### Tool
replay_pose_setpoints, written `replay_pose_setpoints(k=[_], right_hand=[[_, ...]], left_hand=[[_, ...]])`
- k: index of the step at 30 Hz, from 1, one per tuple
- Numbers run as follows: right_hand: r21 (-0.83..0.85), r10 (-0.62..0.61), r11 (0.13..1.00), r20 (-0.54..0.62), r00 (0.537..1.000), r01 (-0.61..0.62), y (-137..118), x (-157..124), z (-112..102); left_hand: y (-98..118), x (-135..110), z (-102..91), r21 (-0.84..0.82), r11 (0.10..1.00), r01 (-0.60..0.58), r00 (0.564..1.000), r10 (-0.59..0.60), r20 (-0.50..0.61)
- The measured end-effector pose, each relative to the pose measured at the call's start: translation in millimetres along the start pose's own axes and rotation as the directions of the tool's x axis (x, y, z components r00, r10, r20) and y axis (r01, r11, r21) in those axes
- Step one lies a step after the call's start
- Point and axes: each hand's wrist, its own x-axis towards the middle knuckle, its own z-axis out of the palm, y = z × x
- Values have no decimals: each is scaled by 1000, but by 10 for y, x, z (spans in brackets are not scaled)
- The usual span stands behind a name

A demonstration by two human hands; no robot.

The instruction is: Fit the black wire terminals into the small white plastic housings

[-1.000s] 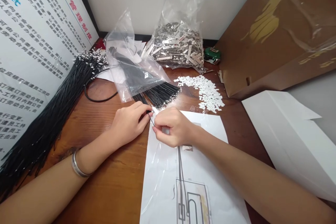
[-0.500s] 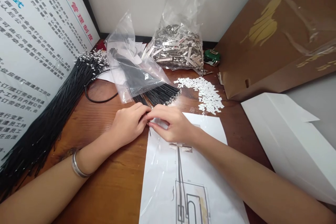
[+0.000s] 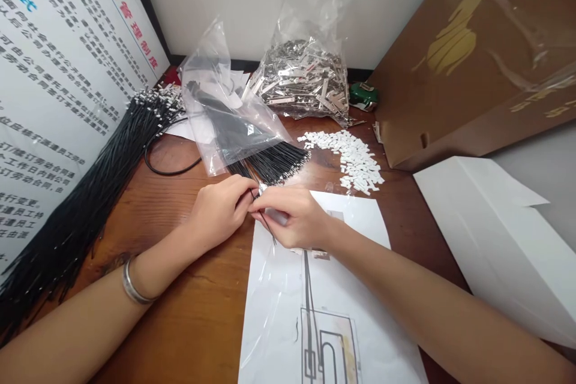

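My left hand [image 3: 225,207] and my right hand [image 3: 294,213] meet above the top left corner of a printed drawing sheet [image 3: 274,312]. Both are closed, fingertips pinching a thin black cord [image 3: 267,225] whose loose ends slant down toward the right palm. A small white and silvery bit shows at the right fingertips; its kind is hard to make out. Right behind the hands lies a bundle of black cords [image 3: 279,162] with pale tips, partly inside a clear plastic bag [image 3: 202,108]. A heap of small white plastic pieces [image 3: 360,162] is spread to the right of it.
A clear bag of flat metal clips [image 3: 306,81] stands against the back wall, beside a green object [image 3: 363,96]. Finished-looking black cords with white ends [image 3: 99,174] lean along the printed board [image 3: 54,72] on the left. A brown box [image 3: 450,60] and white carton [image 3: 499,234] flank the right.
The cord's loose ends have swung to the right and show longer below the fingers. My right hand has shifted slightly, and a small white and silvery bit now shows at its fingertips.
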Motion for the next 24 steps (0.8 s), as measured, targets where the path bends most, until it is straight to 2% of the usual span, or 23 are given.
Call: replay_pose_setpoints(k=[6, 13, 20, 24], right_hand=[[-86, 110, 990, 29, 993, -108, 11, -5, -4], [48, -2, 999, 109, 994, -3, 2, -22, -16], [-68, 143, 988, 108, 984, -137, 0, -4, -19], [17, 66, 997, 131, 989, -69, -14, -6, -32]], left_hand=[[7, -7, -20, -1, 1000, -28, 999, 28, 23], [22, 3, -13, 7, 999, 50, 999, -50, -2], [7, -2, -17, 12, 1000, -20, 999, 19, 35], [24, 4, -15, 13, 1000, 18, 1000, -18, 21]])
